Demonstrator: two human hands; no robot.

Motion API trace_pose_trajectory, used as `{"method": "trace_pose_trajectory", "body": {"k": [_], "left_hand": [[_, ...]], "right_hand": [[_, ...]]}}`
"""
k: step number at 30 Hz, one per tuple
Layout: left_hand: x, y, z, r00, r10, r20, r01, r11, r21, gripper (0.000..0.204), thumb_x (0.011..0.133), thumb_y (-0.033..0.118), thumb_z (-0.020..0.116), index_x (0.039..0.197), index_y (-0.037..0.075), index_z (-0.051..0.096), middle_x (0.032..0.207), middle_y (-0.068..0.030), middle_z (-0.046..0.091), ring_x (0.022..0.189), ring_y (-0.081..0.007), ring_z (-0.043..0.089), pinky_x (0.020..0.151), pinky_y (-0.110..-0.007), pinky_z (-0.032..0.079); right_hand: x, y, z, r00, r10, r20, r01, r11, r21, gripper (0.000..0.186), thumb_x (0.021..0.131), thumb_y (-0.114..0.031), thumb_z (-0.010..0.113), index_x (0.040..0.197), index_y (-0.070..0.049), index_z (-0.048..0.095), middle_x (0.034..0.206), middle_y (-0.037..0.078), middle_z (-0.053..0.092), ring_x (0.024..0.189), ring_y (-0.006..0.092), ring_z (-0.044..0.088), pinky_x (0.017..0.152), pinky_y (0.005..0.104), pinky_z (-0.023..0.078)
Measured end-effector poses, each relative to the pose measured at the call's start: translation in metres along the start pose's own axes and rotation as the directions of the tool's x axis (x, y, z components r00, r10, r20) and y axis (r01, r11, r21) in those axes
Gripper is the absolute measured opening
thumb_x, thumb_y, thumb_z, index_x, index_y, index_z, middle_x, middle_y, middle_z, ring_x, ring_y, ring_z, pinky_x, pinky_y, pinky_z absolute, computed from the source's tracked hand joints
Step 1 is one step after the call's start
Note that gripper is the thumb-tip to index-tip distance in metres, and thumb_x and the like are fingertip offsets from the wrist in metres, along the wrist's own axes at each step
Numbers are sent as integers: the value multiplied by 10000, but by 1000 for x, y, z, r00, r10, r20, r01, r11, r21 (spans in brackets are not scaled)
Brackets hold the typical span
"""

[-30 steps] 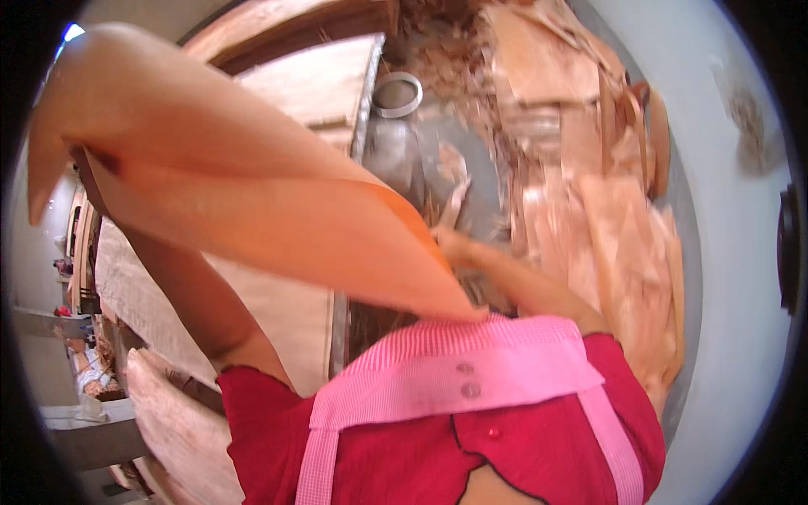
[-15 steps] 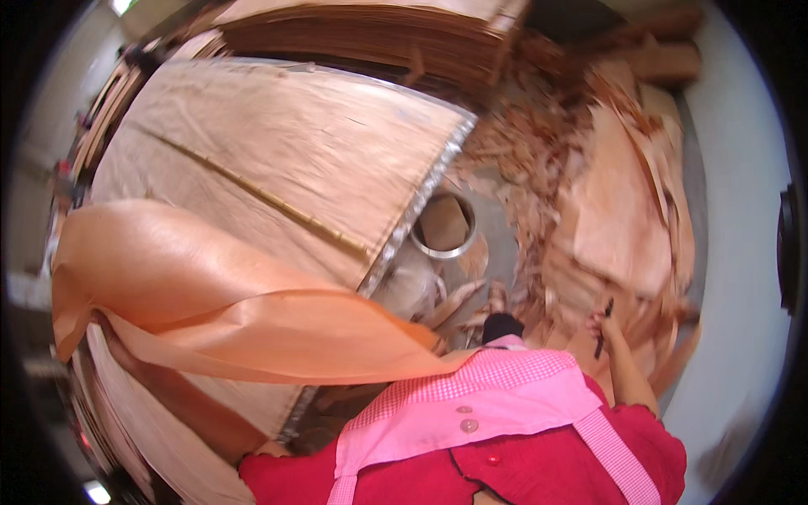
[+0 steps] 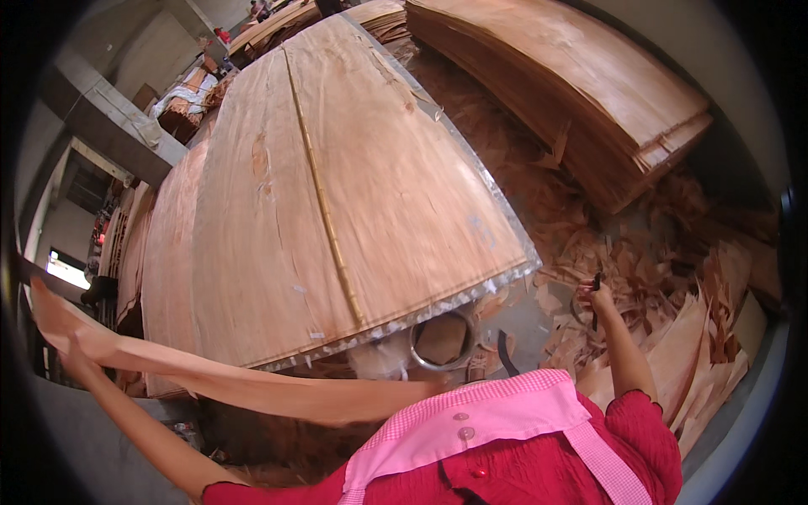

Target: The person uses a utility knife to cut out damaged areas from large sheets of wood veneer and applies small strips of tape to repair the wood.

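My left hand (image 3: 76, 360) is at the end of my outstretched arm on the far left, its fingers closed on a strip of wood veneer (image 3: 210, 379). The thin orange-brown strip sags from that hand across to the front of my pink apron. My right hand (image 3: 594, 295) is raised on the right, wrapped round a slim black tool (image 3: 597, 305) whose exact kind I cannot make out. Ahead lies a large table of veneer sheets (image 3: 404, 202), with a long yellow, jointed bamboo-like stick (image 3: 324, 202) resting lengthwise on top.
A tall veneer stack (image 3: 581, 84) stands at the back right. Torn veneer scraps (image 3: 640, 244) litter the floor on the right, beside larger offcuts (image 3: 673, 362). A round metal-rimmed container (image 3: 412, 343) sits below the table's near edge. A concrete pillar (image 3: 109, 109) rises at the left.
My view has turned toward the left. The veneer, a broad curled piece before, now shows as a narrow strip off the table's near left. My left arm is stretched out; my right hand still holds the black tool.
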State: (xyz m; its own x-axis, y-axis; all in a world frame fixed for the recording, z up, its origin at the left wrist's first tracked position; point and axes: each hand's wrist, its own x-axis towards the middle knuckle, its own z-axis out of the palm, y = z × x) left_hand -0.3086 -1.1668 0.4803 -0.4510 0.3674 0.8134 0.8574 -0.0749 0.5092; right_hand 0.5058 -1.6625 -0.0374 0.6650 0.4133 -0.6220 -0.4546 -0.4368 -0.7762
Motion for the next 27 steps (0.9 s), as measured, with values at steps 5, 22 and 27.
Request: {"method": "trace_pose_trajectory", "body": {"k": [5,22,27], "left_hand": [[-64,167,60,908,416,47,-417,887,197,494,806,494,456,1140,136,524,997,-125,590,882,-332,556,745,-392,424],[-530,737,319,275,910,-311,-956,225,-188,86,707,197,518,654,130,509,564,-53,553,528,-208,575,464,-335,433],[-604,757,437,427,893,-141,-888,386,-249,90,694,207,543,714,120,537,603,-50,540,552,-212,557,506,-331,458]], "right_hand": [[44,-31,-38,982,-24,187,52,988,-147,254,699,20,566,947,-36,568,839,58,607,661,180,598,501,274,441],[303,-301,-129,810,-248,531,332,941,-66,320,808,-101,575,1109,-21,501,926,70,608,711,152,587,563,234,445],[343,-397,-53,717,-229,658,388,916,-104,313,840,-132,541,1123,-9,484,998,91,603,790,165,597,612,256,453]]}}
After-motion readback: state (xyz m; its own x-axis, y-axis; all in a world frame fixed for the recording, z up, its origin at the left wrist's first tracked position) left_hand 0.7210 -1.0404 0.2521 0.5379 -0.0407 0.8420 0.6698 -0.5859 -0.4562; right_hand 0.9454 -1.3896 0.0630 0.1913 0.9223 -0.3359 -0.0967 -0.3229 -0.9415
